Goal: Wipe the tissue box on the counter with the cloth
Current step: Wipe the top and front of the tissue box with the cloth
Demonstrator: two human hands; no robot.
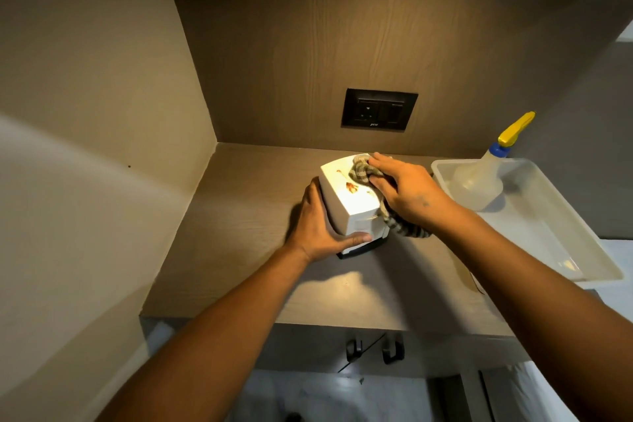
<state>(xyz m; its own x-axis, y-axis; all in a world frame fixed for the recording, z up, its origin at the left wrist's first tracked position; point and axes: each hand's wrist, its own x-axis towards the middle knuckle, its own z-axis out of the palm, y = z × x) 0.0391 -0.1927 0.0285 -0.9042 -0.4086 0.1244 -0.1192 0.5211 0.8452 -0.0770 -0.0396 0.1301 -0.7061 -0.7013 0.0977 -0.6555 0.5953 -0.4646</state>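
A white tissue box (346,197) with a small reddish print on top stands on the brown wood counter (239,216), tilted slightly. My left hand (318,223) grips its left side and near corner, thumb across the front. My right hand (407,188) presses a grey-green striped cloth (361,173) onto the far right part of the box top. More of the cloth hangs down the box's right side under my wrist.
A translucent plastic tray (565,236) sits at the counter's right, holding a clear spray bottle (479,181) with a yellow trigger. A black wall socket (378,109) is on the back panel. Walls close off the left side and back. Two hooks (373,349) hang under the counter edge.
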